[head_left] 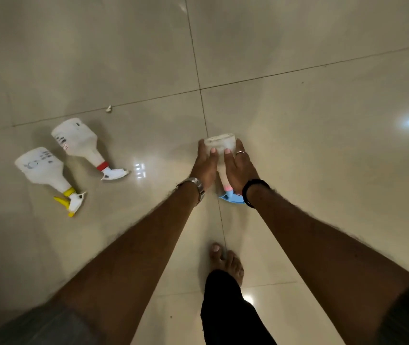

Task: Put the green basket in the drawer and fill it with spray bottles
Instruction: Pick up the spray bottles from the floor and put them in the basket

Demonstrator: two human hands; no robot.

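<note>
Hands both clasped one bottle on the floor: left hand and right hand closed round its sides; two bottles left of it, red-collared and yellow-triggered; basket, drawer unseen; step judged pickup; next, lift and carry.

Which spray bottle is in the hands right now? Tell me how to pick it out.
The blue-trigger bottle, gripped by the left hand and right hand. The red-collared bottle and yellow-trigger bottle lie untouched on the floor.
</note>
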